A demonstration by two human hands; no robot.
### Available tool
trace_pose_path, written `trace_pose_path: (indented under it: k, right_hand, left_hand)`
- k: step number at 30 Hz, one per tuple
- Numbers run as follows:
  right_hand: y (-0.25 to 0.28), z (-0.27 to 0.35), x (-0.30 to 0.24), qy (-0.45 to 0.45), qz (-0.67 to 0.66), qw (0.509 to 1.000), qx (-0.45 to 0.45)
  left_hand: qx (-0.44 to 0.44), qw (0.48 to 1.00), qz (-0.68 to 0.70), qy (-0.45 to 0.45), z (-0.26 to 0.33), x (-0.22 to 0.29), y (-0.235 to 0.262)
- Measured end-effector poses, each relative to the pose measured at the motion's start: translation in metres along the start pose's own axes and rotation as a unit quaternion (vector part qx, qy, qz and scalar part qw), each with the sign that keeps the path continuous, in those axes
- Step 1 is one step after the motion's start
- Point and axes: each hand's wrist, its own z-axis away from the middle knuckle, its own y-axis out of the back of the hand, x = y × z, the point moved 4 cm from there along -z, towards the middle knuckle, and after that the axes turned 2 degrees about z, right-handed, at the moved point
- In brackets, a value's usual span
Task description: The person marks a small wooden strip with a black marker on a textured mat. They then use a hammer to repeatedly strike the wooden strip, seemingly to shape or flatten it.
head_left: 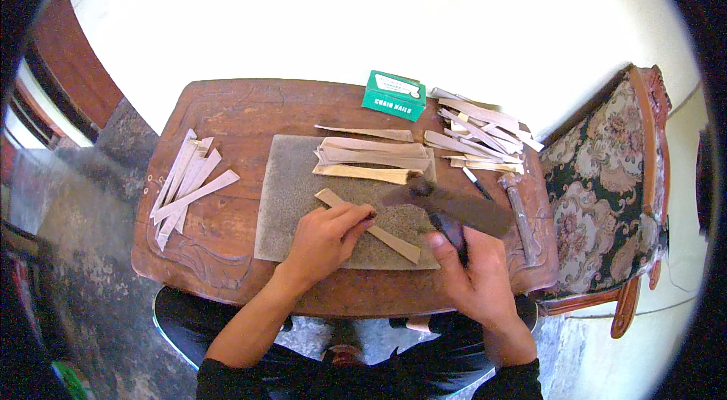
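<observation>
My right hand [481,271] is wrapped round the dark handle of a hammer [473,211], its broad head raised over the right part of a grey board [284,173]. My left hand [326,241] rests at the middle of that board. Its thumb and forefinger pinch together over a thin wooden strip [397,243] that lies slantwise; a tiny dark thing shows at the fingertips, too small to name. Just beyond lies a row of wooden strips [371,152], side by side on the board. The hand covers part of the slanted strip.
The carved wooden table [219,105] carries a fan of strips [182,184] at left and a loose heap [485,131] at right. A green box [394,97] stands at the back. Near the right edge lie another hammer [521,218] and a pen [477,182]. A flowered chair [598,180] stands at right.
</observation>
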Motion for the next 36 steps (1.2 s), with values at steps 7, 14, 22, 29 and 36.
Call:
trace_pose_path:
  k: [7, 14, 22, 29, 36]
  right_hand:
    - [-0.01, 0.0, 0.008, -0.039, 0.026, 0.998, -0.049]
    - [-0.006, 0.001, 0.006, -0.003, 0.004, 0.999, -0.051]
    - [-0.022, 0.0, 0.032, -0.045, -0.055, 0.997, 0.029]
    - [-0.064, 0.004, 0.091, -0.093, 0.015, 0.994, -0.064]
    - [-0.071, 0.004, 0.092, -0.084, 0.025, 0.994, -0.064]
  left_hand:
    - [0.014, 0.999, -0.016, -0.024, 0.001, -0.001, -0.002]
    - [0.0, 1.0, 0.002, 0.006, 0.0, 0.0, 0.0]
    - [0.01, 1.0, 0.006, 0.017, 0.003, -0.007, -0.001]
    - [0.01, 0.993, 0.068, 0.093, -0.001, -0.012, 0.002]
    - [-0.006, 0.988, 0.1, 0.121, -0.001, -0.011, 0.004]
